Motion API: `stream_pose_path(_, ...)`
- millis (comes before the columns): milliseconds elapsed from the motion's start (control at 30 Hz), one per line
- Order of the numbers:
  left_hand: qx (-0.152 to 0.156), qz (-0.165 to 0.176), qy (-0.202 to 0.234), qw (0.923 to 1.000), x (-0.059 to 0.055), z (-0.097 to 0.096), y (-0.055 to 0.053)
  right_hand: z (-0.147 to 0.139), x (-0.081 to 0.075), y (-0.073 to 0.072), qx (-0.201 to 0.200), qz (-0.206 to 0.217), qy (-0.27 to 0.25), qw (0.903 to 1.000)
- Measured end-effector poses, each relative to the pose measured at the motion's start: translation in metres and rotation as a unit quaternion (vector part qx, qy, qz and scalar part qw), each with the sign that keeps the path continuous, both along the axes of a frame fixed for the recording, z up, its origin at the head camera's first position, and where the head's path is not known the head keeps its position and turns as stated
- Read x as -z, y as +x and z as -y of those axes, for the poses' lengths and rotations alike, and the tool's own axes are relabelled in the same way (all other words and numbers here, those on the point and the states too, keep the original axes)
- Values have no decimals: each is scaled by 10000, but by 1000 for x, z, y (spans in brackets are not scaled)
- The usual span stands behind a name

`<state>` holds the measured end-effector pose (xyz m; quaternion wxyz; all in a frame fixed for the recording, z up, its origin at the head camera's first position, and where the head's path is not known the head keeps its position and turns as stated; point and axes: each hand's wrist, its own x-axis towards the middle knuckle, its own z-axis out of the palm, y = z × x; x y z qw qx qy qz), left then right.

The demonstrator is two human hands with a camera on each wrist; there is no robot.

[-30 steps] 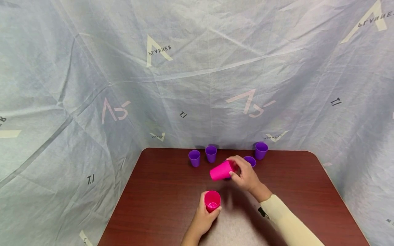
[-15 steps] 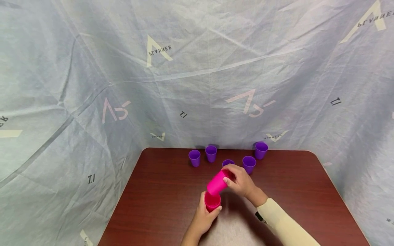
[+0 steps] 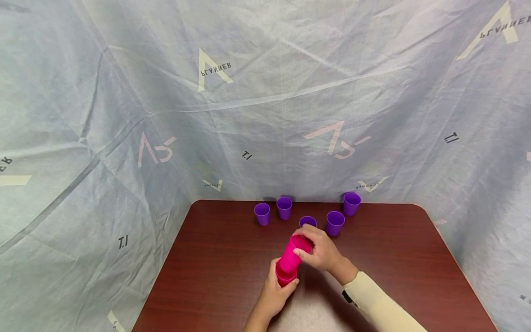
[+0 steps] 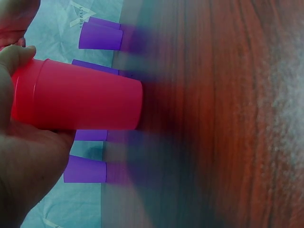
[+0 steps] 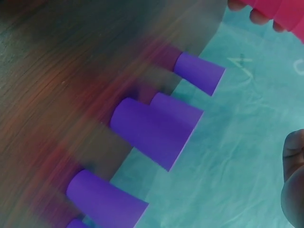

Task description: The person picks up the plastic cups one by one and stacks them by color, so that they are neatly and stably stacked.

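Left hand (image 3: 274, 294): fingers wrapped round the lower pink cup (image 3: 286, 281)
Right hand (image 3: 322, 250): fingers gripping the upper pink cup (image 3: 291, 259) — base inside the lower
Table (image 3: 215, 272): we count five purple cups (image 3: 334, 224)

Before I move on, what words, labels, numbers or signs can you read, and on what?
"PLANNER", flipped, on the sheet, over a pale A-like sign.
"T.I", on the sheet, repeated.
Pink logo on the sheet: letters uncertain.
Small print low on the sheet: unreadable.
Pink cups, purple cups: no text visible.
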<state>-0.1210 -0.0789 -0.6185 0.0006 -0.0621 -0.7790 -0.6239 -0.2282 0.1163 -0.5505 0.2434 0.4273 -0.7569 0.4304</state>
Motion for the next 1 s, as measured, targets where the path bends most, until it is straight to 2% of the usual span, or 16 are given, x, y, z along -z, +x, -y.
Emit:
stream_pose_path(233, 56, -78, -13, 10000, 0, 0, 0, 8, -3, 7, -275, -207, 169, 9993)
stream_pose_path(533, 117, -256, 50, 9996, -1, 1, 0, 17, -1, 16, -316, -416, 392, 9979)
stream_pose_path(800, 160, -384, -10, 9991, 0, 1, 0, 23, 6, 21, -422, -556, 520, 9962)
stream_pose_path(1000, 212, -429, 27, 9988, -1, 2, 2, 27, 15, 24, -427, -461, 557, 9965)
